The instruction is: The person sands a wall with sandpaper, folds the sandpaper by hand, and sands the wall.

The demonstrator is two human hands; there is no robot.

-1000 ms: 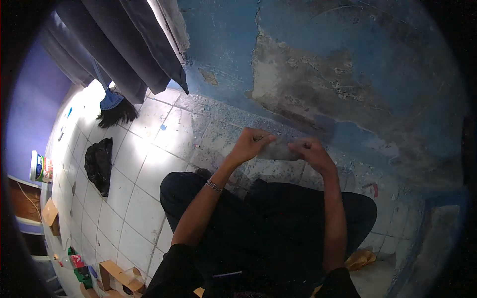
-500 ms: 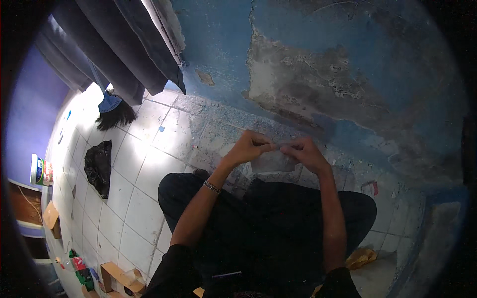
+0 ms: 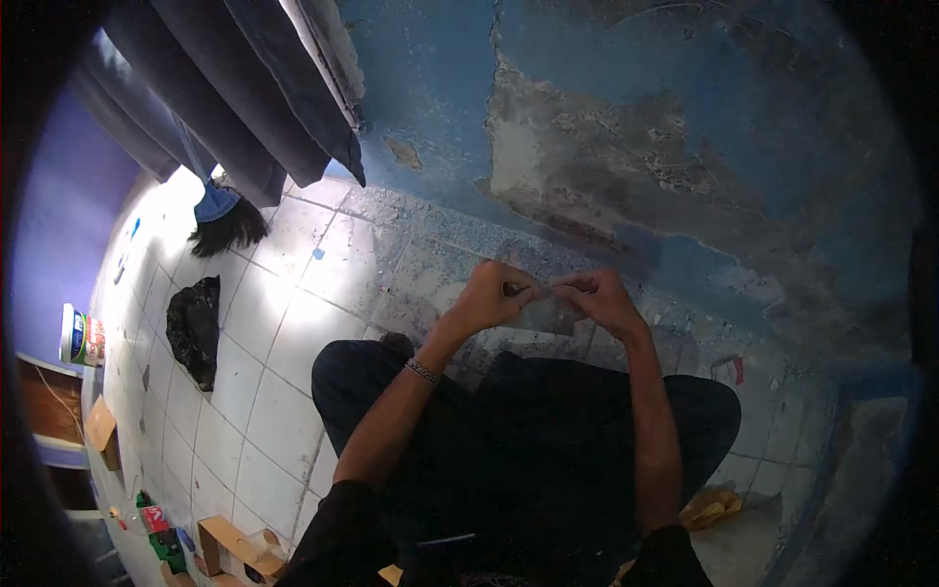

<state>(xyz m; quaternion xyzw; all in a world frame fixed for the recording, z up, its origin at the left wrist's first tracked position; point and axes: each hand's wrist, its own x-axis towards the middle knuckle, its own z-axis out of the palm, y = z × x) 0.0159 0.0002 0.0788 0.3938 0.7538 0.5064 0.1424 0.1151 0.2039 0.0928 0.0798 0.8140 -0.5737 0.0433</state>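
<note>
White floor tiles (image 3: 284,333), stained and gritty toward the wall, fill the left half of the view, with a flaking blue wall (image 3: 626,117) rising at twelve o'clock. Nearest the camera, at six o'clock, a person sits with knees apart in dark trousers (image 3: 548,440), both forearms reaching up from the lower edge. The left hand (image 3: 494,293) and the right hand (image 3: 602,298) meet just above the lap, fingertips pinched narrowly on a small flat grey-clear piece (image 3: 548,315) held between them, perhaps film or sheet; what it is cannot be told. A beaded bracelet (image 3: 423,370) circles the left wrist. The held piece hangs over the dirty strip of floor at the foot of the wall, close to the knees.

At four o'clock a crumpled yellowish wrapper (image 3: 712,507) lies touching the right leg. At seven o'clock cardboard boxes (image 3: 230,548) and small coloured packets crowd the floor's edge. Open tile runs from the left knee out to nine o'clock, where a black plastic bag (image 3: 194,328) lies, well apart from the hands. Beyond it, at ten o'clock, a broom (image 3: 220,220) with a blue head and black bristles rests under dark curtains (image 3: 225,88). A round tub (image 3: 80,336) stands on a shelf at the far left rim.
</note>
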